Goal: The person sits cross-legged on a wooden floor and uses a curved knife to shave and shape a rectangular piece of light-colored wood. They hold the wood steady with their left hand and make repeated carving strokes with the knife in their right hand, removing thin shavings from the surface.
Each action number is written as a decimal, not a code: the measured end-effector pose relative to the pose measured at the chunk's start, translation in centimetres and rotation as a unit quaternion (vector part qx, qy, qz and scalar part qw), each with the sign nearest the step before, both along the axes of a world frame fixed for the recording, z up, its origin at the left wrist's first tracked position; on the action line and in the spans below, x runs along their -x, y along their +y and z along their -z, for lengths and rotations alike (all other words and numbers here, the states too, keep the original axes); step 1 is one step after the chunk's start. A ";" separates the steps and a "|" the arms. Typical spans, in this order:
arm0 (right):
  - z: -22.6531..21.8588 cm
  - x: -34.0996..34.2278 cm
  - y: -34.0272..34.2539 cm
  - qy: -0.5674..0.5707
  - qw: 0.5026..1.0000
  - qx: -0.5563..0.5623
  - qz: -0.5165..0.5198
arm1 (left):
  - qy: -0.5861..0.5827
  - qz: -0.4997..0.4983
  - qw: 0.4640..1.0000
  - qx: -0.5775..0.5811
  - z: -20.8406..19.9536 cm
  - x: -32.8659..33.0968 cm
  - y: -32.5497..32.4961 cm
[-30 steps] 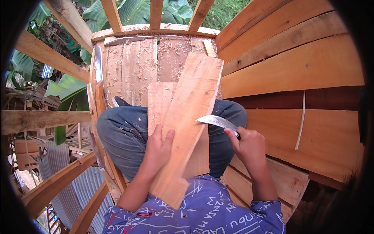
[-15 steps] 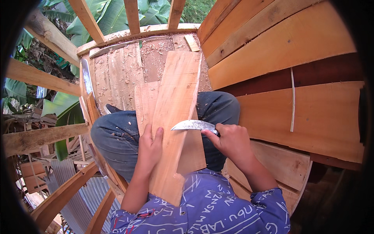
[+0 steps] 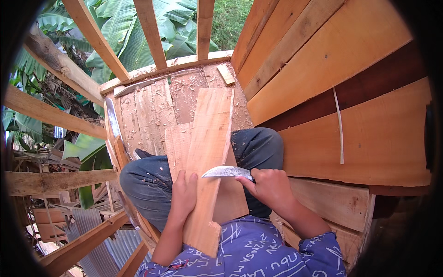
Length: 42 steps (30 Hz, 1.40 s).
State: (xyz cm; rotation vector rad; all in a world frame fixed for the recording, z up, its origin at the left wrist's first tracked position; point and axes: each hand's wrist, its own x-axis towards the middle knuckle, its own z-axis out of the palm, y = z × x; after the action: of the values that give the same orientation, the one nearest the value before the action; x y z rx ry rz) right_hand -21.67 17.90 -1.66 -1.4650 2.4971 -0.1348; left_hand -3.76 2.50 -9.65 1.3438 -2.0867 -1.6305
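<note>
A long wooden board (image 3: 208, 131) lies along my lap, its lower end against my shirt and a notch near that end. Beneath it, at a slant, rests a second wider board (image 3: 176, 144) across my thighs. My left hand (image 3: 184, 196) grips the upper board by its left edge, thumb on top; some of its fingers are hidden. In my right hand (image 3: 273, 185) is a knife (image 3: 225, 171) with a curved, dark-spotted blade. The blade lies across the board's right edge, tip pointing left toward my left thumb. My fingers cover most of the handle.
Wood shavings litter the plank floor (image 3: 152, 111) ahead, with a small wood offcut (image 3: 225, 74). A long metal blade (image 3: 112, 117) stands by the left rail. Plank walling (image 3: 332, 60) rises on my right. Slatted rails (image 3: 60, 182) and banana leaves are on the left.
The whole scene sits lower in the picture now, as the view has tilted up. Both hands keep their holds, and the knife lies across the board much as before.
</note>
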 end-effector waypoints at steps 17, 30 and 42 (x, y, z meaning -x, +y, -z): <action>1.0 0.7 0.1 0.023 0.999 0.035 0.021 | 0.033 -0.012 0.999 -0.007 0.9 -0.6 0.3; 1.8 -1.2 0.5 -0.066 0.997 0.009 0.026 | 0.035 0.000 0.999 0.030 1.0 -0.6 0.4; 3.2 3.7 -0.4 -0.020 0.983 0.011 0.184 | 0.109 -0.020 0.992 0.063 2.1 -0.6 0.5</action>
State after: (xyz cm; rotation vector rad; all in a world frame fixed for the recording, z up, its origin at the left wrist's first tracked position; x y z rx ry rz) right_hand -25.35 17.50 -4.81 -0.9808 2.7131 -0.2539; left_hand -3.20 3.03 -11.78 1.1061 -1.9842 -1.5261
